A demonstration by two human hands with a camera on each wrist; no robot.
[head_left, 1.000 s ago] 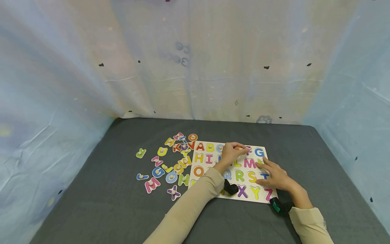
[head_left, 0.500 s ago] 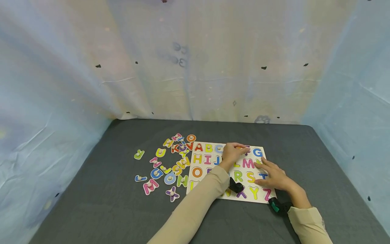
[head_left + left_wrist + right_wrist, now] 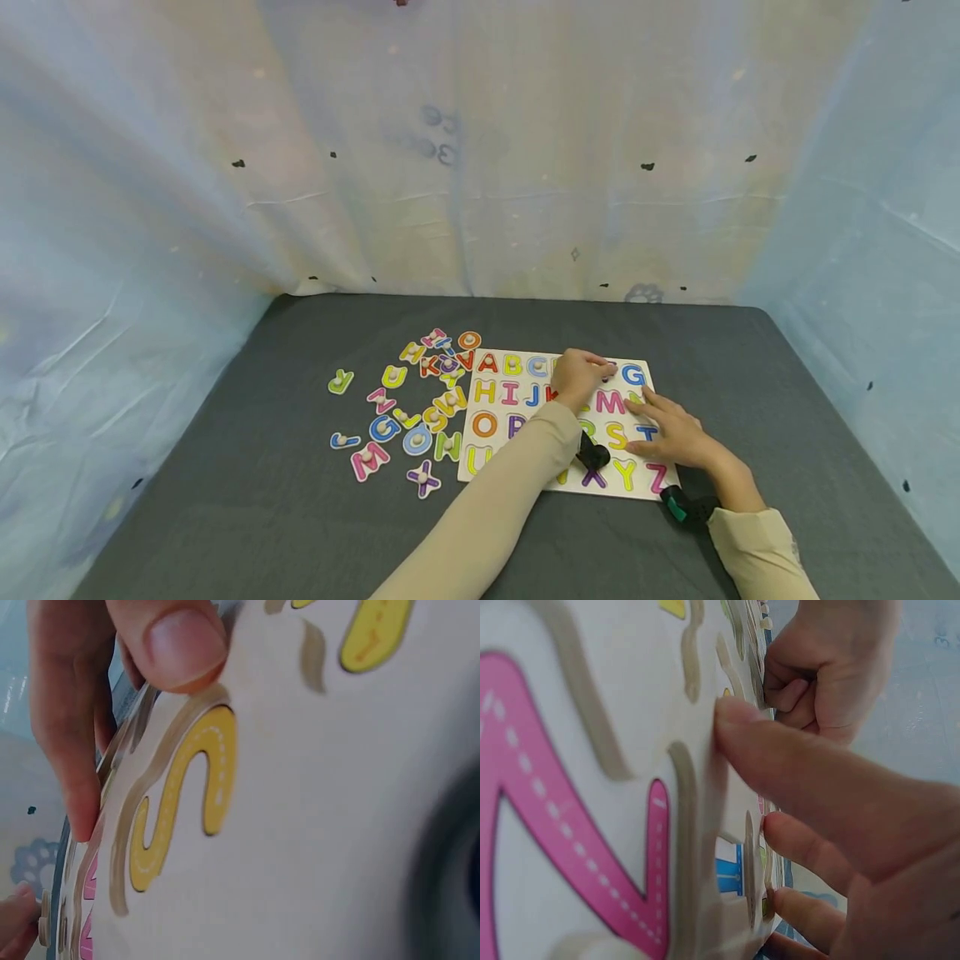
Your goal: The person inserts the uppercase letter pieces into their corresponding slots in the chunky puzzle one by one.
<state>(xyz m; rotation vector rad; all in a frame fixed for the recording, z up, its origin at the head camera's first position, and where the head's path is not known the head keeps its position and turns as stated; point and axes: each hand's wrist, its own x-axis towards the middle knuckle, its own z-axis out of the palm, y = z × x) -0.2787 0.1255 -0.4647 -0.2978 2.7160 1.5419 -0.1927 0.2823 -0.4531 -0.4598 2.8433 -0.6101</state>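
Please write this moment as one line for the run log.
left hand: pinches knobbed piece at top row of board | right hand: rests on board | loose letters: on table, left of board

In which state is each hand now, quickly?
Left hand: closed, apparently pinching a small wooden piece.
Right hand: open, resting on the letter board.

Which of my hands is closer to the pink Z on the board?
Right. Your right hand rests on the board just beyond the pink Z; your left hand is farther off, over the board's far rows.
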